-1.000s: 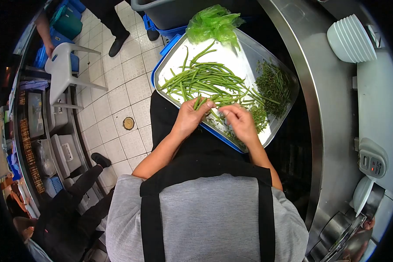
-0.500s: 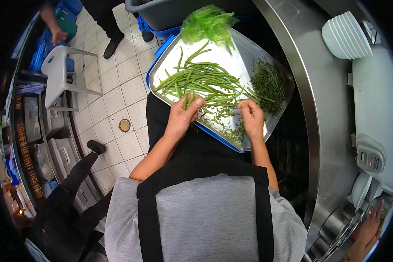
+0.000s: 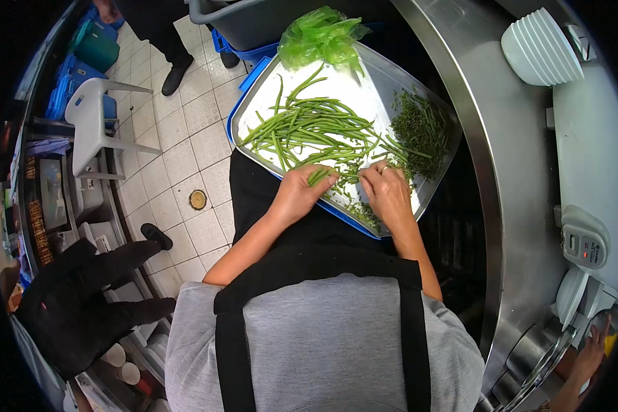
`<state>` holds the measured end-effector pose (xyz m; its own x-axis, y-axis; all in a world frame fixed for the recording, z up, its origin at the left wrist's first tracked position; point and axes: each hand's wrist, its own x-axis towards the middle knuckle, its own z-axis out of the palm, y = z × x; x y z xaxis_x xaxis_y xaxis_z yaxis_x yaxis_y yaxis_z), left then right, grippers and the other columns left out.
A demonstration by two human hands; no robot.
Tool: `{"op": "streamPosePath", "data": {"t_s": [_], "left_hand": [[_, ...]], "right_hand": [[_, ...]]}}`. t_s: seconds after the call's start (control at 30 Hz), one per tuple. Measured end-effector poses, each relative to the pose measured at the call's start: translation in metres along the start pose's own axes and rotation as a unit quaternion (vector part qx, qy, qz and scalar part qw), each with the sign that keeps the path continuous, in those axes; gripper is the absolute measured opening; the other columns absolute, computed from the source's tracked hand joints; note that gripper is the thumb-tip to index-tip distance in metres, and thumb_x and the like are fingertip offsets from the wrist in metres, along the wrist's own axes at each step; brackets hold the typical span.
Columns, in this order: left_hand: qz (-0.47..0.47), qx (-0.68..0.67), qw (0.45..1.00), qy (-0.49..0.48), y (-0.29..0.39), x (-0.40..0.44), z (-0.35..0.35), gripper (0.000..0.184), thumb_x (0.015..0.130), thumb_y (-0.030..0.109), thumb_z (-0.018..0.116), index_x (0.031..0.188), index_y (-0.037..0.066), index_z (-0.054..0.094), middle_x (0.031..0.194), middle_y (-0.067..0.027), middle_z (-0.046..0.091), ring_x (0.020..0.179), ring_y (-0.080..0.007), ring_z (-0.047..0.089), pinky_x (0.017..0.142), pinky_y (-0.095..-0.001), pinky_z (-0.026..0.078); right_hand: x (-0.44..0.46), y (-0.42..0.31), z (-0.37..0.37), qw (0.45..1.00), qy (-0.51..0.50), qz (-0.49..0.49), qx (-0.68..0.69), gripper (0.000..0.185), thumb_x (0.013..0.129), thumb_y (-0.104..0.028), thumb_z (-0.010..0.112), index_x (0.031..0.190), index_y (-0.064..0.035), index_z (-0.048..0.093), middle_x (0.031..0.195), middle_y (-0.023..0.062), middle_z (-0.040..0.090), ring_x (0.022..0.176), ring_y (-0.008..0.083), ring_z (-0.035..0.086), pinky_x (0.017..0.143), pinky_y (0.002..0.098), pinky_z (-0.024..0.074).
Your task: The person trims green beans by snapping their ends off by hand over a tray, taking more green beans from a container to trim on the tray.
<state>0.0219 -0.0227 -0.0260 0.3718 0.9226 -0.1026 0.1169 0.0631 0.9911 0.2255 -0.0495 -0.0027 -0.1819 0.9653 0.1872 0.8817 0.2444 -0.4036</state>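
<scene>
My left hand (image 3: 301, 192) is closed around a few green beans at the near edge of the metal tray (image 3: 238, 118). Facing it, my right hand (image 3: 390, 193) wears a ring and has its fingertips pinched together, seemingly on the end of a green bean between the two hands. Beyond them, a heap of long green beans (image 3: 316, 122) covers the tray's middle. Trimmed bean ends (image 3: 364, 211) are scattered under and between my hands. A darker green pile of thin pieces (image 3: 422, 134) fills the tray's right side.
A crumpled green plastic bag (image 3: 319, 38) rests on the tray's far corner. To the right runs a steel counter (image 3: 481, 130) with stacked white bowls (image 3: 539, 48) and a scale (image 3: 585, 244). A white stool (image 3: 93, 123) stands left. Other people are at left and lower right.
Both hands have come closer together, the left moving right and slightly down, the right turning inward. The person at left has shifted, and the hand by the stool has drawn back.
</scene>
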Motion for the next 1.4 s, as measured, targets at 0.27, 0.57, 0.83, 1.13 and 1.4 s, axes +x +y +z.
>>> {"op": "streamPosePath", "data": {"t_s": [0.27,0.57,0.83,1.13,1.4], "left_hand": [[0.076,0.205,0.975,-0.039,0.016,0.002,0.006,0.021,0.080,0.013,0.070,0.098,0.002,0.067,0.080,-0.0153,0.060,0.075,-0.0315,0.060,0.069,-0.0375,0.048],[-0.026,-0.128,0.991,-0.005,0.018,0.000,0.008,0.020,0.090,0.019,0.063,0.096,0.000,0.062,0.071,-0.0030,0.055,0.058,-0.0128,0.051,0.054,-0.0254,0.041],[-0.114,-0.421,0.894,0.104,0.031,0.006,-0.012,0.019,0.096,0.022,0.054,0.097,0.004,0.057,0.067,0.0022,0.047,0.048,-0.0044,0.037,0.043,-0.0194,0.027],[-0.094,-0.462,0.875,0.113,0.025,0.006,-0.014,0.021,0.096,0.025,0.053,0.101,0.005,0.055,0.074,0.0010,0.048,0.054,-0.0053,0.040,0.046,-0.0203,0.030],[-0.067,-0.451,0.889,0.050,0.027,0.000,-0.010,0.021,0.097,0.026,0.052,0.103,0.006,0.053,0.079,0.0000,0.047,0.062,-0.0075,0.042,0.049,-0.0197,0.032]], "right_hand": [[0.001,-0.021,-0.016,0.994,0.076,-0.074,0.033,0.010,0.075,-0.006,0.067,0.084,-0.0054,0.062,0.080,0.0083,0.058,0.074,0.0239,0.059,0.071,0.0344,0.0424],[0.013,0.001,-0.007,0.833,0.183,0.173,0.493,0.011,0.086,0.003,0.055,0.093,-0.0005,0.062,0.079,0.0003,0.054,0.067,0.0084,0.050,0.064,0.0225,0.0423],[0.004,-0.013,0.002,0.942,-0.029,0.065,0.328,0.017,0.086,-0.013,0.061,0.100,-0.0049,0.069,0.085,0.0121,0.062,0.078,0.0234,0.060,0.070,0.0334,0.0469],[-0.002,-0.002,0.006,0.749,-0.179,0.194,0.607,0.019,0.093,-0.015,0.055,0.089,0.0017,0.064,0.079,0.0030,0.061,0.064,0.0097,0.052,0.061,0.0235,0.0428],[0.006,-0.010,0.010,0.952,-0.016,0.130,0.276,0.014,0.085,-0.005,0.049,0.078,-0.0017,0.060,0.069,0.0010,0.057,0.064,0.0106,0.053,0.060,0.0257,0.0430]]}}
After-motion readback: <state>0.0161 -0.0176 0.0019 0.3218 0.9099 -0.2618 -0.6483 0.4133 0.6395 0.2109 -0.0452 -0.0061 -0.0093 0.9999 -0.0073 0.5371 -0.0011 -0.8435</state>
